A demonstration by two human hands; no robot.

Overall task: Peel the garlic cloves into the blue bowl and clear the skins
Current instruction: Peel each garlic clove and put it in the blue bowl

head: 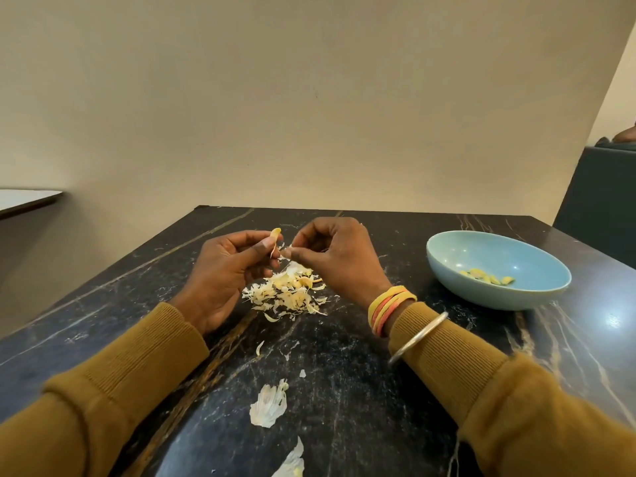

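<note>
Above loose papery white skins (269,404) and a heaped skin pile (287,294) on the black marble bench (344,373), the left hand (220,270) pinches a yellow garlic clove (275,233) while the right hand (339,256) grips its peeling strip; a slip could drop it short of the pale blue ceramic bowl (447,263).

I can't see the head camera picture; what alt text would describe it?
Two hands peel a garlic clove over a pile of skins on a dark marble table: left hand holds it, right hand pinches skin. A blue bowl of peeled cloves sits right.
</note>
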